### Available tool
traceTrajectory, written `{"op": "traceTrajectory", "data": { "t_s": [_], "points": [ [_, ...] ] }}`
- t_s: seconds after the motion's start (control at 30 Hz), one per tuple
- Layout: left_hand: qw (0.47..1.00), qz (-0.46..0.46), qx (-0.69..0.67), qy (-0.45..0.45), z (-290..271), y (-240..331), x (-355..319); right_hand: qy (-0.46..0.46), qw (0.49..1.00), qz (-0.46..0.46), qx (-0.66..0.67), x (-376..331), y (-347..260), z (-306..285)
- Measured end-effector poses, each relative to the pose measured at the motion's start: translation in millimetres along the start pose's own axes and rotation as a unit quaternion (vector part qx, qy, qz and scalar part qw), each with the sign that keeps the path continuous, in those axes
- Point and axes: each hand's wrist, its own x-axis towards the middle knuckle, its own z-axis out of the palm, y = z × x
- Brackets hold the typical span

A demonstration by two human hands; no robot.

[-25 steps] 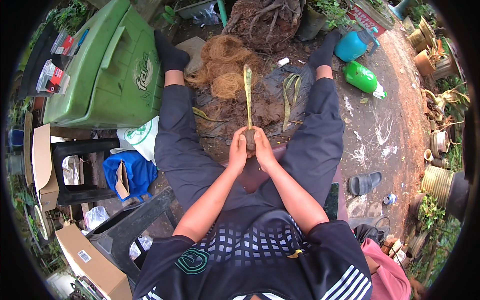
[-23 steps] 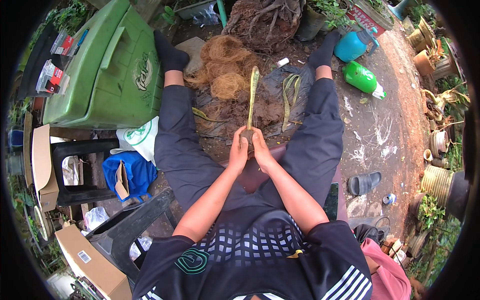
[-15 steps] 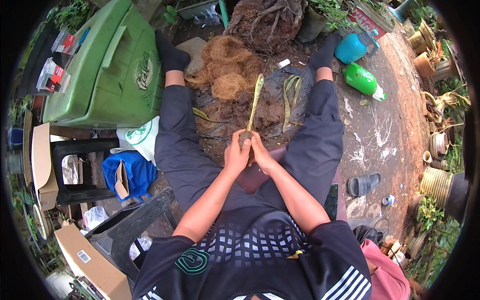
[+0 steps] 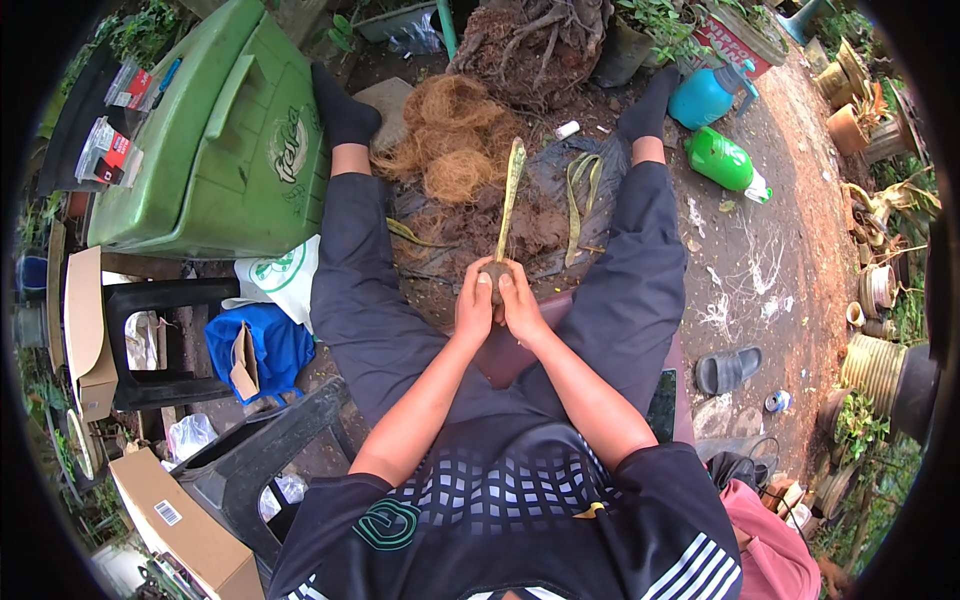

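Between my legs, both of my hands are closed round a brown soil ball at the base of a plant cutting. One long, mottled yellow-green leaf (image 4: 511, 200) stands up from it, pointing away from me. My left hand (image 4: 473, 304) cups the ball (image 4: 496, 271) from the left, thumb on top. From the right, my right hand (image 4: 520, 304) presses against it in the same way; the fingers underneath are mostly hidden. Just beyond lies a heap of dark brown fibre (image 4: 470, 218) on a black plastic sheet (image 4: 548, 178). Loose strap-like leaves (image 4: 574, 212) rest on the sheet's right side.
Tangled tan coir fibre (image 4: 455, 130) sits beyond the heap, before a large root clump (image 4: 530, 50). A green cooler box (image 4: 240, 140) stands left. At right are a blue jug (image 4: 700, 97), a green bottle (image 4: 722, 160) and a grey slipper (image 4: 728, 370). Black stools (image 4: 170, 390) flank my left.
My right hand has shifted up beside the ball, its thumb now on top next to the left thumb. The ball and leaf stay nearly in place.
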Motion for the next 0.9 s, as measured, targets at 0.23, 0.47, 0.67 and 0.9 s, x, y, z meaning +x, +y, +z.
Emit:
{"op": "traceTrajectory", "data": {
  "t_s": [0.23,0.47,0.67,0.9],
  "points": [
    [0.977,-0.149,-0.142,-0.054,2,5,-2,-0.001,0.998,0.024,0.061,-2,-15,-1],
    [0.993,0.050,0.073,-0.080,-2,2,-3,-0.020,0.994,0.051,0.099,2,-10,-7],
    [0.983,-0.003,0.138,-0.118,-7,8,-8,-0.031,0.981,0.062,0.180,-1,-18,-10],
    [0.966,-0.150,-0.166,-0.129,-8,0,6,-0.043,0.990,0.070,0.111,0,-18,-10]
  ]
}}
